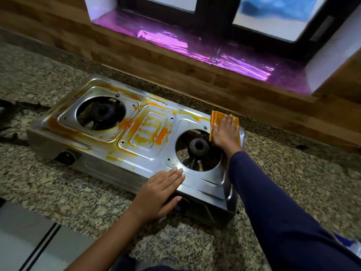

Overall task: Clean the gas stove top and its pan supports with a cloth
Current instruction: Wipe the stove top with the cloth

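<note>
Our right hand (pixel 224 132) lays its fingers (pixel 227 119) flat and together on one folded orange cloth (pixel 214 116) at the far right corner of the gas stove top (pixel 148 153). Our left hand (pixel 158 192), fingers together, steadies the near edge. We judge wiping has barely begun; next we should sweep left across the orange stains (pixel 162 135). Two burners (pixel 198 146), no pan supports clearly in view; the stove sits on the desk (pixel 58 192).

Stove top (pixel 148 151) bare of pan supports; open passage across its centre panel. Right hand (pixel 224 133) blocks the 2 o'clock corner, left hand (pixel 162 194) the 6 o'clock edge. Wooden wall (pixel 175 69) bounds 12 o'clock. Countertop (pixel 58 192) free at 7 o'clock.
</note>
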The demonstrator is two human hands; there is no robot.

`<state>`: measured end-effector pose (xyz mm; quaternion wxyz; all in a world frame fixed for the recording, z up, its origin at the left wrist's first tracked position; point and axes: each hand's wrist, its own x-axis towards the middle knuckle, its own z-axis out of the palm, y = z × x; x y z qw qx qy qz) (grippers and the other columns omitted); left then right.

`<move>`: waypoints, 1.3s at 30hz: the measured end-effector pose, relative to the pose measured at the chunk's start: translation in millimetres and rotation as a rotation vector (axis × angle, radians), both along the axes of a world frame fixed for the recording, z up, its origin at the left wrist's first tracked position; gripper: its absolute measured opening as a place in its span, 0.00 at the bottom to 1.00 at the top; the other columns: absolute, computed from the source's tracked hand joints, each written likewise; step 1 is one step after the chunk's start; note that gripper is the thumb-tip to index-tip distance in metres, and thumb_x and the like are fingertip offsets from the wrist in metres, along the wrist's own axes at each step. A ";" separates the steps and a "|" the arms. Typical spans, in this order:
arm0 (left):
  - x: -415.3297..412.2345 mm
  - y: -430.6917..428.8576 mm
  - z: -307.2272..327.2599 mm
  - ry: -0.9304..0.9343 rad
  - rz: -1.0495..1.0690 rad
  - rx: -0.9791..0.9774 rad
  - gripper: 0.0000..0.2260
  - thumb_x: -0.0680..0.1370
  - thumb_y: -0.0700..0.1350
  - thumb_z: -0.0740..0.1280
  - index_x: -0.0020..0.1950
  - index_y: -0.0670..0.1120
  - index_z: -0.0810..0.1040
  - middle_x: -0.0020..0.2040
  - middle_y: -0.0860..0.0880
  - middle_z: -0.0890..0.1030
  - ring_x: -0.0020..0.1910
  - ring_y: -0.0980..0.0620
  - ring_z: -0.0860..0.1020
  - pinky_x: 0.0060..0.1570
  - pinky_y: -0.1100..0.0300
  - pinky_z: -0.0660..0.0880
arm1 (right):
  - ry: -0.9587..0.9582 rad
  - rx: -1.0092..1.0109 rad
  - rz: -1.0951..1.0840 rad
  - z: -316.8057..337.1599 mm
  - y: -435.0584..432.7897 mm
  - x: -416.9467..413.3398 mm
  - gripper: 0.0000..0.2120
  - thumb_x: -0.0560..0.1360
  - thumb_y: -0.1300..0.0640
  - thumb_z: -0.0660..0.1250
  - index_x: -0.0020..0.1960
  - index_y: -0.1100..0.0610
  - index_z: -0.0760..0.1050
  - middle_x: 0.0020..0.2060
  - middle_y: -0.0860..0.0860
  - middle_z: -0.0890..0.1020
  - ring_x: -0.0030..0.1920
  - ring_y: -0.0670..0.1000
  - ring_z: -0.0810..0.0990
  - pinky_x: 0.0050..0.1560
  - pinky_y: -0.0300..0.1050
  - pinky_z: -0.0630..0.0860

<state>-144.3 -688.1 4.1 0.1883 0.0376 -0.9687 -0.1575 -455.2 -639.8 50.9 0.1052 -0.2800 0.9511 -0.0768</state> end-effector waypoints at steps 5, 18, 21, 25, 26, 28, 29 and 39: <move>0.5 2.7 2.2 -0.011 0.015 0.024 0.25 0.80 0.54 0.62 0.76 0.46 0.65 0.76 0.49 0.65 0.77 0.52 0.60 0.72 0.51 0.62 | -0.033 -0.016 0.142 2.0 -37.7 3.1 0.31 0.84 0.45 0.44 0.80 0.62 0.42 0.80 0.57 0.44 0.79 0.57 0.40 0.77 0.54 0.39; 6.8 -3.9 8.4 -0.134 0.002 -0.043 0.25 0.83 0.56 0.55 0.78 0.47 0.59 0.78 0.50 0.59 0.78 0.53 0.55 0.74 0.52 0.59 | -0.065 -0.084 0.413 -5.0 -26.8 -12.5 0.31 0.84 0.45 0.51 0.80 0.57 0.46 0.80 0.53 0.45 0.79 0.51 0.41 0.76 0.47 0.38; 21.6 -12.5 7.5 -0.130 0.075 -0.033 0.26 0.83 0.56 0.57 0.78 0.46 0.59 0.78 0.49 0.59 0.78 0.52 0.55 0.73 0.50 0.59 | -0.060 -0.059 0.388 -6.1 -32.7 -12.6 0.31 0.83 0.44 0.49 0.80 0.56 0.45 0.80 0.53 0.45 0.79 0.51 0.42 0.76 0.49 0.40; 36.6 -24.2 10.0 -0.136 0.090 -0.020 0.26 0.83 0.55 0.57 0.78 0.47 0.58 0.79 0.50 0.58 0.78 0.53 0.54 0.74 0.52 0.57 | -0.043 0.003 0.355 -2.9 -45.0 -12.3 0.32 0.83 0.43 0.47 0.80 0.57 0.44 0.80 0.54 0.45 0.79 0.53 0.43 0.76 0.52 0.40; 37.6 -26.2 10.4 -0.134 0.086 -0.011 0.26 0.83 0.55 0.56 0.78 0.47 0.58 0.79 0.50 0.58 0.78 0.53 0.54 0.74 0.52 0.57 | -0.041 0.019 0.344 -1.2 -50.6 -8.6 0.32 0.83 0.43 0.47 0.80 0.58 0.43 0.80 0.55 0.45 0.79 0.54 0.42 0.77 0.52 0.40; 36.9 -26.3 10.8 -0.121 0.086 0.013 0.25 0.83 0.55 0.56 0.78 0.48 0.59 0.78 0.51 0.59 0.78 0.54 0.55 0.74 0.52 0.57 | -0.043 0.052 0.323 3.3 -64.0 2.2 0.32 0.83 0.44 0.46 0.80 0.59 0.42 0.80 0.56 0.43 0.79 0.55 0.41 0.77 0.54 0.40; 36.4 -25.7 10.6 -0.113 0.084 0.018 0.25 0.83 0.55 0.57 0.78 0.47 0.59 0.78 0.51 0.59 0.78 0.54 0.55 0.74 0.52 0.57 | -0.045 0.065 0.319 5.3 -71.3 9.7 0.32 0.83 0.44 0.46 0.80 0.60 0.41 0.80 0.56 0.43 0.79 0.56 0.41 0.77 0.54 0.40; 39.0 -36.2 7.2 -0.099 0.010 -0.040 0.27 0.82 0.57 0.57 0.78 0.46 0.61 0.78 0.49 0.60 0.78 0.52 0.56 0.73 0.53 0.59 | 0.002 0.100 0.569 2.3 -123.8 73.6 0.31 0.84 0.44 0.44 0.80 0.56 0.38 0.79 0.54 0.39 0.79 0.53 0.37 0.77 0.51 0.37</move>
